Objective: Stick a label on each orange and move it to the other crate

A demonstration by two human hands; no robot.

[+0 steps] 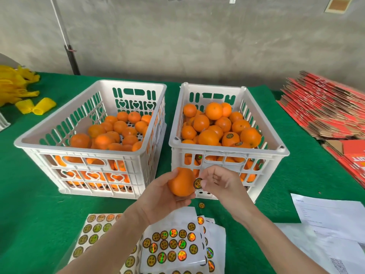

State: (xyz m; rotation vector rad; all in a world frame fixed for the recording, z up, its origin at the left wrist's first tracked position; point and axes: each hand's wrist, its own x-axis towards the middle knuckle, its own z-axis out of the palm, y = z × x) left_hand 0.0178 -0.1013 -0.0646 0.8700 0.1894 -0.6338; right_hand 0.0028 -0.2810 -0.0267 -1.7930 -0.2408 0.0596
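Note:
My left hand (162,196) grips an orange (180,181) in front of the two white crates. My right hand (219,183) pinches a round gold-and-black label (198,183) against the orange's right side. The left crate (59,153) holds several oranges low inside. Piled higher with oranges is the right crate (229,150), and some of those show labels. Label sheets (167,246) lie on the green table under my forearms. One loose label (201,205) lies on the cloth near the right crate.
Yellow foam nets (17,89) lie at the far left. Flattened red cartons (324,107) are stacked at the right. White papers (331,218) sit at the lower right. A grey wall and a pole (69,50) stand behind the green table (29,194).

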